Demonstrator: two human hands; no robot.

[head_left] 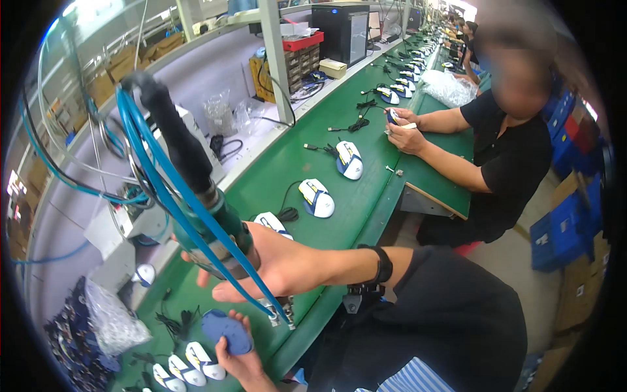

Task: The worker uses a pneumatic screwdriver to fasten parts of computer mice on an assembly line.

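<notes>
My right hand [281, 261], with a black band at its wrist, is wrapped round a dark green and black power screwdriver [212, 222]. Two blue straps or tubes run down along the tool to small metal ends by the belt's edge. Below it, my left hand [243, 356] holds a computer mouse [226, 331] with its flat blue underside turned up. The tool's tip is hidden behind my right hand. Close to my left hand, several white and blue mice [204, 360] lie in a row, with black cables [179, 323] behind them.
A green conveyor belt [375, 176] runs off to the far right, carrying more mice [320, 198] with coiled cables. Across from me a person in black [509, 144] handles a mouse. Bags of parts [114, 320] lie at the left; a metal post [277, 59] and drawers [304, 65] stand behind.
</notes>
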